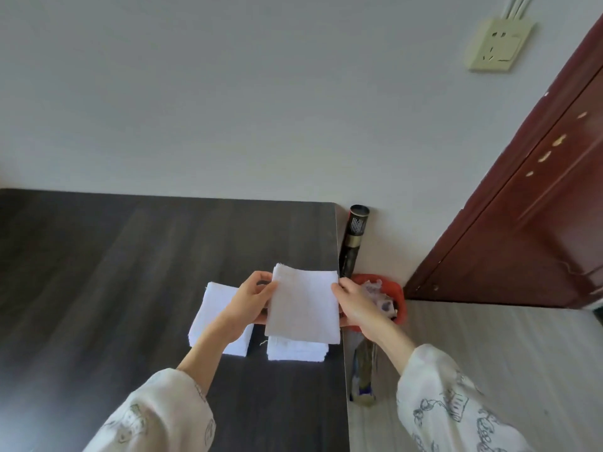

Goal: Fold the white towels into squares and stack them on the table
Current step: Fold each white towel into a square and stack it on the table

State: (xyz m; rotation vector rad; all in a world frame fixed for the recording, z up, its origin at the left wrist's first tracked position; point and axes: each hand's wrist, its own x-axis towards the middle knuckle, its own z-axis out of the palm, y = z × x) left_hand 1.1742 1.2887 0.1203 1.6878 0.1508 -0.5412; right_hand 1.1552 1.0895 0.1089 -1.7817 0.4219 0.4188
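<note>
Near frame centre, both hands hold a folded towel (301, 306) above the table (114, 272).
Left hand (249, 300) and right hand (354, 303) pinch its side edges, over a stack (295, 350) at lower centre.

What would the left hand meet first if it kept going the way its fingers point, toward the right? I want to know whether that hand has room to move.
The folded towel that the left hand already grips; beyond it the right hand on the opposite edge. Depth is hard to judge here.
</note>
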